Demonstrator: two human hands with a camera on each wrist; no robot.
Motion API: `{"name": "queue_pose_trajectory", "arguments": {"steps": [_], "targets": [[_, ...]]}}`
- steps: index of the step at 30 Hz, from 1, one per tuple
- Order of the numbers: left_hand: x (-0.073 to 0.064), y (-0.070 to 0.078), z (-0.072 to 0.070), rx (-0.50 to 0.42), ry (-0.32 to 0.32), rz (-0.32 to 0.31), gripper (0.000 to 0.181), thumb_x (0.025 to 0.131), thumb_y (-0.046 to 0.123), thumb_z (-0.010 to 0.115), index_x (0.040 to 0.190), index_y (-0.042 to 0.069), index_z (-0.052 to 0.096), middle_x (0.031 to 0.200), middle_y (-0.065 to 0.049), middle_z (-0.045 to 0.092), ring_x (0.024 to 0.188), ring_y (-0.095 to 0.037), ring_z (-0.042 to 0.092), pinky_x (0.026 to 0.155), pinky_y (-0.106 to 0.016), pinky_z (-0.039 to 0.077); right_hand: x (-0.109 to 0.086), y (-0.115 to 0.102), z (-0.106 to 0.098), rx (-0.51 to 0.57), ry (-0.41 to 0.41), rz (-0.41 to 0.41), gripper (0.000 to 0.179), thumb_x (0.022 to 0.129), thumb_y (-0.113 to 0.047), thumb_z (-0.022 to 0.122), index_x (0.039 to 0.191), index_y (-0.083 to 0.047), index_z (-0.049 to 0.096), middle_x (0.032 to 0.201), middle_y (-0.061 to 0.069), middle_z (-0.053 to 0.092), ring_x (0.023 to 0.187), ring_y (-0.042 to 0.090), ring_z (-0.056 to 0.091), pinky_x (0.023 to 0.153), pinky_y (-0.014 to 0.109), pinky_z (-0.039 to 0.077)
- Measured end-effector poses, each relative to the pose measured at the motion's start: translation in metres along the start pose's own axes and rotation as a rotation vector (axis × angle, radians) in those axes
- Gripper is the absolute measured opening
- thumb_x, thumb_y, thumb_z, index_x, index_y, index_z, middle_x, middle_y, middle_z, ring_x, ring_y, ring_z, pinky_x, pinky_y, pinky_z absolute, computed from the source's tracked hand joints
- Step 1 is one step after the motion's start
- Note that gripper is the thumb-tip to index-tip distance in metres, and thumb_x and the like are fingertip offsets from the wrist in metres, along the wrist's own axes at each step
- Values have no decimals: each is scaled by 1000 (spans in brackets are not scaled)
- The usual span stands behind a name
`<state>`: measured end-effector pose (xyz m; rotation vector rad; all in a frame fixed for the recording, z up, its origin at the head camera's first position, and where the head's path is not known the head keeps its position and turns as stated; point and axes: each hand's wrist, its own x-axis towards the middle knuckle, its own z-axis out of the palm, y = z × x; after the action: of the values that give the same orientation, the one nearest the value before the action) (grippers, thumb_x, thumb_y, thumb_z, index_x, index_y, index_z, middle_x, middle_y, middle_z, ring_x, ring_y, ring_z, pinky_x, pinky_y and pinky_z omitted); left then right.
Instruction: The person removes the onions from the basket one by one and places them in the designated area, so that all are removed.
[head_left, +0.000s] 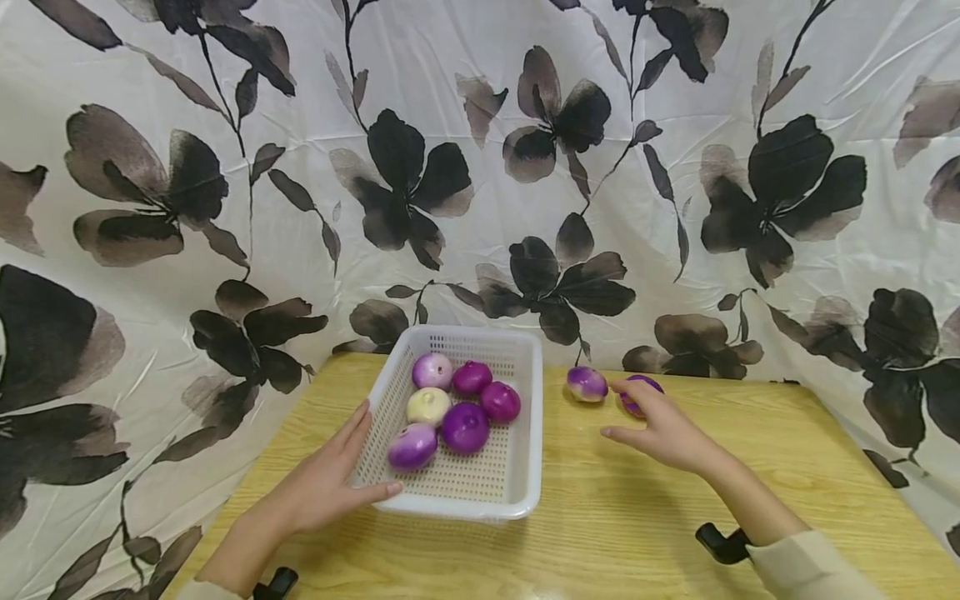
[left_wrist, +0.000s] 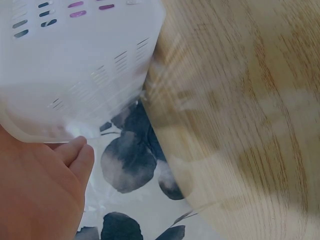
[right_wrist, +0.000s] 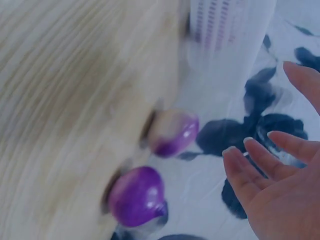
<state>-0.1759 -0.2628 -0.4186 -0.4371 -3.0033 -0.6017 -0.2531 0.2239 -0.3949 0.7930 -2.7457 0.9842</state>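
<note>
A white plastic basket [head_left: 531, 450] stands on the table, with several onions in it: purple ones such as a dark one [head_left: 466, 428], and one pale yellow onion [head_left: 428, 407]. My left hand [head_left: 318, 487] rests against the basket's left side, fingers straight along it and thumb on the rim near the front corner. To the right of the basket lie a purple-and-white onion [head_left: 587, 384] and a purple onion [right_wrist: 136, 196]. My right hand [head_left: 663, 429] hangs over that purple onion, partly hiding it in the head view. Its fingers are spread and hold nothing, apart from both onions in the right wrist view.
The wooden table [head_left: 600, 517] has its far edge against a white cloth [head_left: 465, 275] printed with dark flowers. A black strap piece [head_left: 723, 543] shows at my right wrist and another [head_left: 276, 583] at my left.
</note>
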Motion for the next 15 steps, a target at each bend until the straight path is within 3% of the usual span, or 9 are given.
{"name": "queue_pose_trajectory", "arguments": {"steps": [8,15], "targets": [[2,0,1,-4,3,5,120,84,79,60,163,1,15,172,-9,0,151,-45,24,114,-65,33,9,-19,12,58,-19,-57,72,90,-29,79,145,6,49,141,24,56,121,42,59,98,59,52],[2,-2,2,-2,5,4,121,84,80,60,163,2,13,172,-10,0,150,-46,25,115,-65,32,20,-37,25,114,-64,-102,68,90,-27,80,145,-2,50,142,16,57,127,36,58,103,54,52]]}}
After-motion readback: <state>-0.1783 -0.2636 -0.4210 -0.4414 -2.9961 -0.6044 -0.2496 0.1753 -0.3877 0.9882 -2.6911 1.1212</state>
